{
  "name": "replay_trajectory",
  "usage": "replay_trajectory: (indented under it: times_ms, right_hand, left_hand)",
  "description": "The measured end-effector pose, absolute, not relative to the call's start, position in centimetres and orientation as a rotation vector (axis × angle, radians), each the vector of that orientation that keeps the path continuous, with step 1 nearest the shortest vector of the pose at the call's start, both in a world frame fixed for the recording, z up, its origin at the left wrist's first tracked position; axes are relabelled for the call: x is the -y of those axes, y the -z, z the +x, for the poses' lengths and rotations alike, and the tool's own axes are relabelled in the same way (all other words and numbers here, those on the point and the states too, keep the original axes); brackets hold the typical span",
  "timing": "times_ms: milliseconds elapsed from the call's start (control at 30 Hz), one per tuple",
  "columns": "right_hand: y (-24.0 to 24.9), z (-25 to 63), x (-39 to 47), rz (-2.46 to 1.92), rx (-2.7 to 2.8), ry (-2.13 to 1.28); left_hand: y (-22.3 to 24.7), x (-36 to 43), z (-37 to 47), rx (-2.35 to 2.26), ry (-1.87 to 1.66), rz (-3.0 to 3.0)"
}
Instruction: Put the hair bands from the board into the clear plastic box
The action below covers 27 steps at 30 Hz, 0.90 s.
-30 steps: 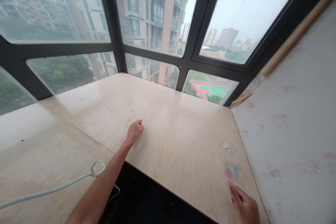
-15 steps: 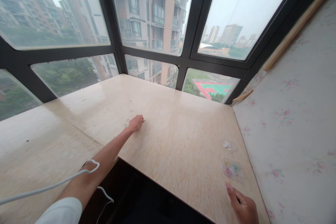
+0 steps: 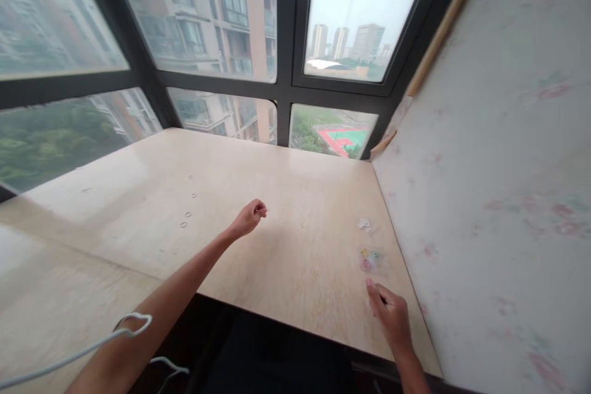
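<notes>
My left hand (image 3: 252, 217) is raised over the middle of the table, its fingertips pinched on a small thin ring, of which only a sliver shows. Several similar thin rings (image 3: 188, 215) lie on the tabletop to its left, in a loose line running away from me. Near the right edge, my right hand (image 3: 390, 311) is closed, thumb pressed against the curled fingers; whatever may be between them is hidden. Just beyond it sits a clear plastic packet or case (image 3: 378, 263) with small yellow, green and pink pieces. Farther back lies a small whitish plastic piece (image 3: 364, 223).
The pale, wood-grained tabletop (image 3: 295, 184) meets dark-framed windows at the back and a flowered wall (image 3: 462, 209) on the right. A white cable (image 3: 92, 343) crosses my left forearm. The table's front edge borders a dark gap below.
My left hand has moved right, away from the loose rings, with its fingers still pinched. The view has turned to the right. My right hand stays closed beside the clear packet.
</notes>
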State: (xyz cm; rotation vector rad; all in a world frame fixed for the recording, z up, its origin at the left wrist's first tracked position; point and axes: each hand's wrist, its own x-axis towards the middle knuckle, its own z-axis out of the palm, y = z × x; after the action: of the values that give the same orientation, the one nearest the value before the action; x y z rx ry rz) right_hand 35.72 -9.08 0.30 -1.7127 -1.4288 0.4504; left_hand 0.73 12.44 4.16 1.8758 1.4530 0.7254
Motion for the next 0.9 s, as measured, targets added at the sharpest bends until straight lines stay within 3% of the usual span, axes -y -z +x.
replay_trajectory:
  times_ms: [467,900]
  right_hand:
    - [-0.7,35.6,9.1,-1.646,1.307,-0.596]
    - [-0.8,35.6,9.0,-1.635,1.285,-0.623]
  left_hand:
    - [-4.9,-5.3,24.3,-0.75,-0.662,1.933]
    - [-4.6,-4.5,27.8,-0.726,-0.515,1.93]
